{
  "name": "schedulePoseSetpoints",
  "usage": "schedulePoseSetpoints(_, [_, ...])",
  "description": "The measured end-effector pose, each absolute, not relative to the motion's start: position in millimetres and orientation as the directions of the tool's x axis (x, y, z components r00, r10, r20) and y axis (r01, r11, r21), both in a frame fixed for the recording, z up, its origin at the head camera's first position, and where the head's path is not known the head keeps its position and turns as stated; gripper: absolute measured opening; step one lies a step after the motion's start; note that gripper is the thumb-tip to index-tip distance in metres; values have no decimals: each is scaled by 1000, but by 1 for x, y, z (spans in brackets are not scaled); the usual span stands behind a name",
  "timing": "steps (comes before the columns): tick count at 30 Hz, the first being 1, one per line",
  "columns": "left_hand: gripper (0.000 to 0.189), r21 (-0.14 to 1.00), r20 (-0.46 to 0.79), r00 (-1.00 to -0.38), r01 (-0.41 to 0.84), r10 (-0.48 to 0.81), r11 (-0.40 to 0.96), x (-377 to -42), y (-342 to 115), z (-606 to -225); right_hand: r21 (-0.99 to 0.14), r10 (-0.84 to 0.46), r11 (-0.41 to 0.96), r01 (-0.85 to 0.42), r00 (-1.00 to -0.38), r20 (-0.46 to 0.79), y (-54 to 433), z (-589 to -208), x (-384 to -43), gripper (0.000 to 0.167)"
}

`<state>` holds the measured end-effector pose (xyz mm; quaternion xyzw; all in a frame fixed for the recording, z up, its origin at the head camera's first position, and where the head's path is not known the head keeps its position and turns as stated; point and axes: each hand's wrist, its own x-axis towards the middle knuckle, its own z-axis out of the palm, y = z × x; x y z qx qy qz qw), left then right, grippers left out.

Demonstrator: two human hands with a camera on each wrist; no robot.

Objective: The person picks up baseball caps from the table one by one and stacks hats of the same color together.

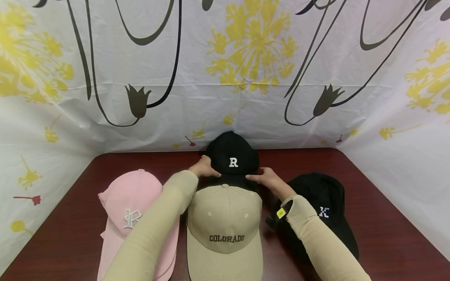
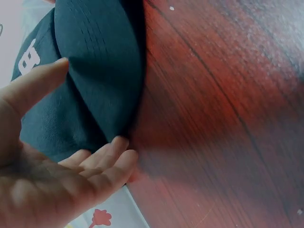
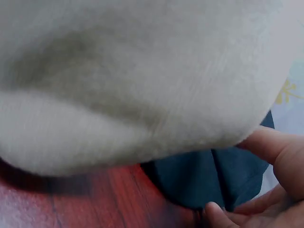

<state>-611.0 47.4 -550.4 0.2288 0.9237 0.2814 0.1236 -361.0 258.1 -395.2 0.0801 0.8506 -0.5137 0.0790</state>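
A black cap with a white "R" [image 1: 233,152] sits at the back of the table, its brim toward me and partly hidden behind a beige "COLORADO" cap [image 1: 225,214]. My left hand [image 1: 204,167] is at the black cap's left side. In the left wrist view its thumb lies over the brim [image 2: 109,71], while the loosely extended fingers are beside the brim's edge. My right hand [image 1: 268,180] is on the other side, thumb pointing in over the brim. Blurred beige cloth [image 3: 133,95] covers much of the right wrist view; its source I cannot tell.
To the left lies a pink cap [image 1: 131,203] with white lettering, partly under my left sleeve. A black cap with a white "K" [image 1: 325,195] is at the right, partly behind my right forearm. A patterned white sheet [image 1: 197,58] rises behind the dark red table [image 1: 383,218].
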Motion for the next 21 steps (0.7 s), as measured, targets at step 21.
schedulePoseSetpoints(21, [90, 749, -60, -895, 252, 442, 613, -442, 30, -372, -707, 135, 705, 57, -989, 55, 243, -384, -361, 92])
